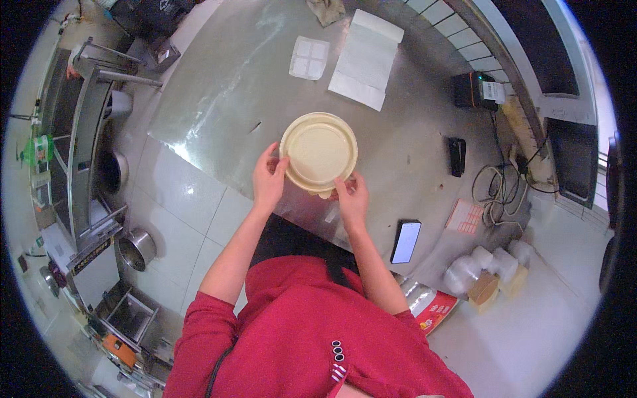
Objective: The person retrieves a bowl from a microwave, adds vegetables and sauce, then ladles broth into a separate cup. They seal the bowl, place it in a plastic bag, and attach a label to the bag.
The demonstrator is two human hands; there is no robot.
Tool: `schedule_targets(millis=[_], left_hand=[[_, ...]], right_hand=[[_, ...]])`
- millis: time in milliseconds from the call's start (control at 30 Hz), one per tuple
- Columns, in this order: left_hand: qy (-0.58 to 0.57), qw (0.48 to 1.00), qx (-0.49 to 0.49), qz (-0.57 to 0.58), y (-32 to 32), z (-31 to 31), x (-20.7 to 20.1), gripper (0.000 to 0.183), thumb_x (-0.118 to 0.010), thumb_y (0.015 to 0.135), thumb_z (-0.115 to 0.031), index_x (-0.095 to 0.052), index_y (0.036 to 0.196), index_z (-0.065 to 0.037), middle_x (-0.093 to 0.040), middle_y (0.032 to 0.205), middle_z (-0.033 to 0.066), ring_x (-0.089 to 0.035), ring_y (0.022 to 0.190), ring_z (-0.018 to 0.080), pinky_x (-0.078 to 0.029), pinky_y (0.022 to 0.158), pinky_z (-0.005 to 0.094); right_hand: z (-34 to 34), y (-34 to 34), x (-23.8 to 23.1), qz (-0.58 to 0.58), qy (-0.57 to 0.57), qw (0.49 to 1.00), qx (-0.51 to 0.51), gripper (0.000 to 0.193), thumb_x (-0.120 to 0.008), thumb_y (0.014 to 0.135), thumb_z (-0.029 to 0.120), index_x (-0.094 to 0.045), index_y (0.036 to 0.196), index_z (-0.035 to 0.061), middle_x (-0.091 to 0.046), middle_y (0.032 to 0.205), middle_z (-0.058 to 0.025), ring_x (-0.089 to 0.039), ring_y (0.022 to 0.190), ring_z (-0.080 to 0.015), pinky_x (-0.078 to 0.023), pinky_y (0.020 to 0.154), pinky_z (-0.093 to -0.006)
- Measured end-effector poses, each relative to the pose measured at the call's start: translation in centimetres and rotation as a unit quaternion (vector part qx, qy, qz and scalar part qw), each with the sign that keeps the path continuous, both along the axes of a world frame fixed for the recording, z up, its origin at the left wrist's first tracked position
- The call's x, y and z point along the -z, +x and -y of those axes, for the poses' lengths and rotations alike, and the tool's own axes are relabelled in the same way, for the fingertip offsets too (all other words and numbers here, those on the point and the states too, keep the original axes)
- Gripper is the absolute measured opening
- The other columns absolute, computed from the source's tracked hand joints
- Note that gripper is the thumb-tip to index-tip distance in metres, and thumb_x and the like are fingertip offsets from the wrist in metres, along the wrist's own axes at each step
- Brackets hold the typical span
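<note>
A lit smartphone (406, 241) lies on the metal table (391, 172), right of the right forearm (373, 265). Left hand (268, 184) and right hand (353, 202) grasp a round beige takeout container (319, 152) between them, by its near rim. Beyond lie a black stapler (456, 156), a white four-section tray (309, 58) and white paper (366, 60).

This is looking like a takeaway kitchen: the hands (268, 184) (353, 200) are holding a round food container (318, 151) by a metal worktop (385, 149), a steel pot (137, 250) is sitting left of them, a label printer (471, 91) far right.
</note>
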State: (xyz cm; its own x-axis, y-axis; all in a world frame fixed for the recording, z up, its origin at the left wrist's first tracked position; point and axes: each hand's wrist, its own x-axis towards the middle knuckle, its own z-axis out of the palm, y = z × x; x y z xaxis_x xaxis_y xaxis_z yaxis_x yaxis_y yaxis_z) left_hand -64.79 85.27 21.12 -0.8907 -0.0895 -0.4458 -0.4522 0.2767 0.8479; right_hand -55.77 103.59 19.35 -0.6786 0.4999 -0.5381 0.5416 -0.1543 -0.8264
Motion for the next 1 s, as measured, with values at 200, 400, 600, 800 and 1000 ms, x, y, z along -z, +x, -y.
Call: schedule_targets(millis=[200, 400, 600, 800, 1000], left_hand=[[0.051, 0.997, 0.015, 0.051, -1.3, 0.1, 0.3, 0.034, -0.062, 0.095, -0.021, -0.055, 0.118, 0.004, -0.066, 0.097, 0.0105, -0.065, 0.084, 0.0152, -0.056, 0.071, 0.0293], [0.152, 0.980, -0.018, 0.127, 0.5, -1.1, -2.7, 0.035, -0.065, 0.093, -0.017, -0.050, 0.115, 0.006, -0.062, 0.107, 0.0149, -0.064, 0.095, 0.0192, -0.058, 0.079, 0.0349], [0.134, 0.982, 0.005, 0.133, 0.5, -0.7, -0.6, 0.030, -0.065, 0.093, -0.017, -0.050, 0.109, 0.004, -0.063, 0.102, 0.0150, -0.066, 0.086, 0.0199, -0.060, 0.072, 0.0345], [0.122, 0.984, 0.003, 0.129, 0.7, -1.2, -0.8, 0.030, -0.065, 0.094, -0.018, -0.050, 0.107, 0.004, -0.064, 0.097, 0.0141, -0.067, 0.080, 0.0202, -0.060, 0.066, 0.0335], [0.125, 0.984, 0.012, 0.123, 0.7, -1.5, -1.2, 0.030, -0.063, 0.095, -0.019, -0.050, 0.108, 0.004, -0.063, 0.101, 0.0145, -0.066, 0.085, 0.0213, -0.061, 0.070, 0.0348]], right_hand=[[-0.2, -1.1, 0.1, 0.011, -0.055, 0.998, -0.018, 0.036, -0.069, 0.089, 0.024, -0.058, 0.108, -0.0053, -0.067, 0.096, -0.0135, -0.063, 0.087, -0.0188, -0.051, 0.077, -0.0327], [0.5, -0.5, 1.8, 0.020, -0.060, 0.998, -0.021, 0.036, -0.068, 0.090, 0.027, -0.058, 0.104, -0.0040, -0.067, 0.093, -0.0143, -0.064, 0.084, -0.0197, -0.051, 0.074, -0.0337], [0.8, -0.2, 1.4, 0.032, -0.087, 0.996, -0.019, 0.033, -0.068, 0.090, 0.028, -0.058, 0.097, -0.0025, -0.066, 0.087, -0.0156, -0.065, 0.079, -0.0216, -0.051, 0.070, -0.0342], [-1.0, -0.3, -2.0, -0.012, 0.100, 0.993, -0.053, 0.038, -0.070, 0.084, 0.016, -0.053, 0.113, -0.0010, -0.063, 0.091, -0.0088, -0.061, 0.090, -0.0180, -0.048, 0.079, -0.0356], [-1.9, -2.3, -2.7, -0.193, 0.341, 0.907, -0.155, 0.068, -0.067, 0.078, 0.006, -0.038, 0.139, 0.0001, -0.058, 0.107, -0.0094, -0.053, 0.105, -0.0263, -0.031, 0.107, -0.0490]])
